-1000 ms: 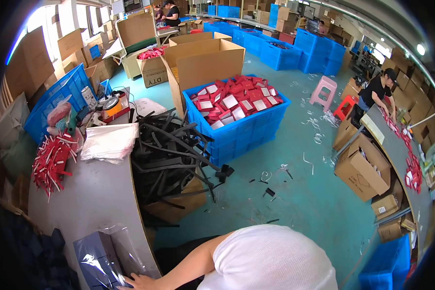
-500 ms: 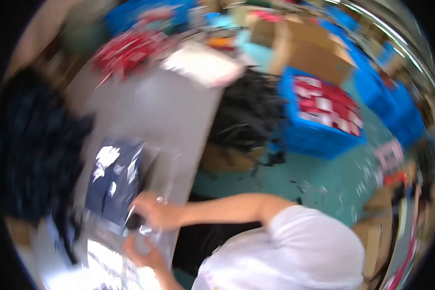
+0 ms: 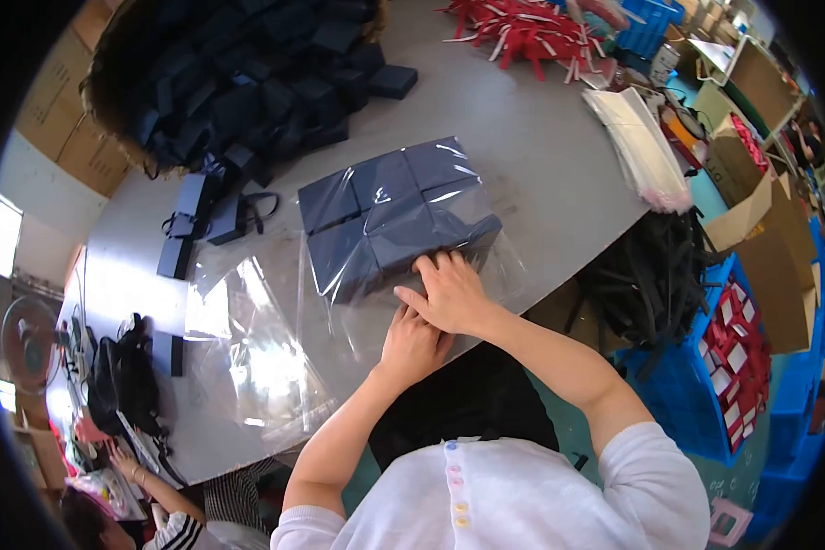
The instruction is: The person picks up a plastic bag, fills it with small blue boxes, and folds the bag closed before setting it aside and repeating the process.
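Several navy blue boxes [image 3: 390,188] lie in a block inside a clear plastic bag [image 3: 509,261] on the table. My right hand [image 3: 454,295] touches the near side of the block, fingers bent against a box and thumb spread to the left. Just below it and partly covered by it, my left hand [image 3: 414,346] is closed at the bag's near edge; its fingertips are partly hidden. More clear bags [image 3: 257,348] lie flat to the left of my hands, with glare on them.
A large basket [image 3: 96,105] of navy boxes stands at the far left, some spilling onto the grey table [image 3: 541,156]. Red ribbons [image 3: 541,41] and a white stack [image 3: 628,137] lie toward the right. Black straps [image 3: 651,284] and a blue crate [image 3: 678,385] are off the edge. Another person [image 3: 156,504] sits lower left.
My view has swung left and become sharp, bringing the basket into sight. My hands, earlier apart around a dark shape beside the bag, are now close together at the bag's near side.
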`<control>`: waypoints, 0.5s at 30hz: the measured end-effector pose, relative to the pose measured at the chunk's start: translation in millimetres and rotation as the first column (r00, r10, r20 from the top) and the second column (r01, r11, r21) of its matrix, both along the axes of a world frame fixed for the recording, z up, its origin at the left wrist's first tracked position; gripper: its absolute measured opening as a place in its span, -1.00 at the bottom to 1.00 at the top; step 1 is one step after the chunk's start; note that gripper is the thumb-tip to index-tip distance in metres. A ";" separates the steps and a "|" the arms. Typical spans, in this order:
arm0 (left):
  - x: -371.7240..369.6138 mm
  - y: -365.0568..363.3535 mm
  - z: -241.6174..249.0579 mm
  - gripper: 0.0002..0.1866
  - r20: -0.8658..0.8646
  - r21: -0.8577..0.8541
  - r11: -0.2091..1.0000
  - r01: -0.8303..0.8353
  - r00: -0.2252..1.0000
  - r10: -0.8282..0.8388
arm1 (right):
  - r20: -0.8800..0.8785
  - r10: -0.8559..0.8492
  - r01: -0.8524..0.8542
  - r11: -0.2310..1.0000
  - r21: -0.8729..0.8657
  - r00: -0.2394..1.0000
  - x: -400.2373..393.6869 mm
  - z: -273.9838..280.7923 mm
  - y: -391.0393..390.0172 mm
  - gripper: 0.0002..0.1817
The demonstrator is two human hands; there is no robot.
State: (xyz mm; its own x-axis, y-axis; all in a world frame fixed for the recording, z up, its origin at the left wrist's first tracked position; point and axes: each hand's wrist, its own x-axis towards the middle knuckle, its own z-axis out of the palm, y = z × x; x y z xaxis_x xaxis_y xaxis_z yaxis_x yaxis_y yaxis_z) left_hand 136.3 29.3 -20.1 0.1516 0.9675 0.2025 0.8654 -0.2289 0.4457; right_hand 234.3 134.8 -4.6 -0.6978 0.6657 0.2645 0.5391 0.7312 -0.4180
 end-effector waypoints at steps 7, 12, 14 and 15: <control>19.4 -6.6 -13.8 -0.44 -0.408 0.144 0.965 -0.220 0.875 0.261 | -0.021 0.291 -0.284 0.913 -0.293 0.957 -22.2 24.8 -28.0 -0.46; 18.8 -15.0 -25.2 -0.46 -0.154 0.160 0.964 -0.212 0.959 0.236 | 0.011 0.129 -0.123 0.966 -0.228 0.992 -61.2 12.4 -37.2 -0.27; 20.8 -17.4 -20.5 -0.47 -0.138 0.145 0.971 -0.192 0.967 0.212 | -0.006 0.152 -0.151 0.969 -0.193 0.988 -49.9 19.2 -40.8 -0.34; 21.8 -15.9 -18.4 -0.46 -0.128 0.124 0.970 -0.210 0.966 0.225 | -0.021 0.172 -0.173 0.972 -0.156 0.985 -43.1 34.7 -41.0 -0.40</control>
State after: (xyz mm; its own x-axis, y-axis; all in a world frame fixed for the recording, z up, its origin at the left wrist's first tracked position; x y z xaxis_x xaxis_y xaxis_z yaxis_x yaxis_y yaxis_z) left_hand 158.1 13.4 -38.5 -0.0258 0.9537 0.2995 0.9517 -0.0683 0.2994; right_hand 191.3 93.7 30.0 -0.8040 0.5691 0.1723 0.4069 0.7379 -0.5385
